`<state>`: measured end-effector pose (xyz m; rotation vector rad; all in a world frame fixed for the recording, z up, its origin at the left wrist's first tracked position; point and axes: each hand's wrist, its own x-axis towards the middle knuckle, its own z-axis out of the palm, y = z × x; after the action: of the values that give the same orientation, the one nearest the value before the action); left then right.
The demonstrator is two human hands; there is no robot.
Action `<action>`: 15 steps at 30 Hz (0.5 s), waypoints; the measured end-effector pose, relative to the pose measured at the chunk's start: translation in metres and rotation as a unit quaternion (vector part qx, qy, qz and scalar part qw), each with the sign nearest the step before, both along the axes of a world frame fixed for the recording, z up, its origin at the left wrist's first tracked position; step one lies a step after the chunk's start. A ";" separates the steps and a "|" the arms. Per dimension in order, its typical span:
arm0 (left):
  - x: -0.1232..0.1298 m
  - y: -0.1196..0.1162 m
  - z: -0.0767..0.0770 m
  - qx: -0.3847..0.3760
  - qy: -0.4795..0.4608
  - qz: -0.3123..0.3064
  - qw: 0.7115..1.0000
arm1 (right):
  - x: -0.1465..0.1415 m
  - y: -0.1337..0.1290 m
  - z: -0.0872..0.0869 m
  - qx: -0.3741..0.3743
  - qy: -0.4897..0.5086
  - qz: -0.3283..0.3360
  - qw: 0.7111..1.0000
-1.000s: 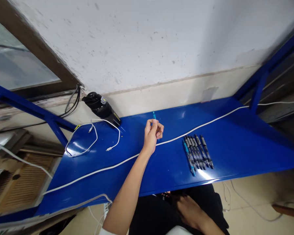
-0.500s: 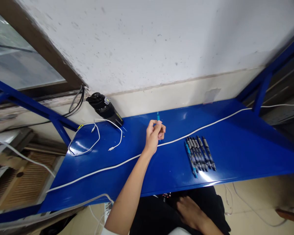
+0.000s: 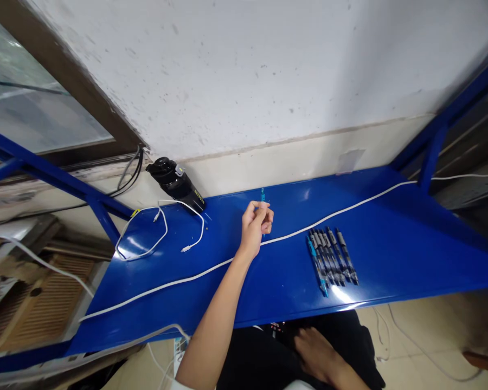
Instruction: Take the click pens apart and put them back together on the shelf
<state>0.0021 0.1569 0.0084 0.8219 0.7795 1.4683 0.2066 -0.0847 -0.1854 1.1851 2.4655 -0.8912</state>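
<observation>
Several pens (image 3: 332, 259) lie in a row on the desk (image 3: 406, 254), the left hand (image 3: 254, 228) pinches one more pen (image 3: 262, 196), and the right hand (image 3: 315, 351) rests empty below the desk.

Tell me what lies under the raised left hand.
A white cable crosses the blue tabletop beneath the left hand, which hides that stretch of it. Its fingers cover most of a slim teal pen.
</observation>
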 end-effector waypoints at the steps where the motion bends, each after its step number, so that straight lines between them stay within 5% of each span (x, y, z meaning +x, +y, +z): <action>1: 0.000 0.000 -0.001 -0.005 -0.001 -0.003 1.000 | 0.000 0.000 0.001 0.003 0.004 -0.006 1.000; 15: 0.001 -0.002 0.002 0.004 0.033 -0.012 0.999 | -0.008 0.017 0.026 -0.029 0.108 -0.059 0.992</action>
<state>0.0034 0.1553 0.0103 0.8868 0.8124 1.4294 0.1990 -0.0676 -0.1596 1.2877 2.5350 -1.1722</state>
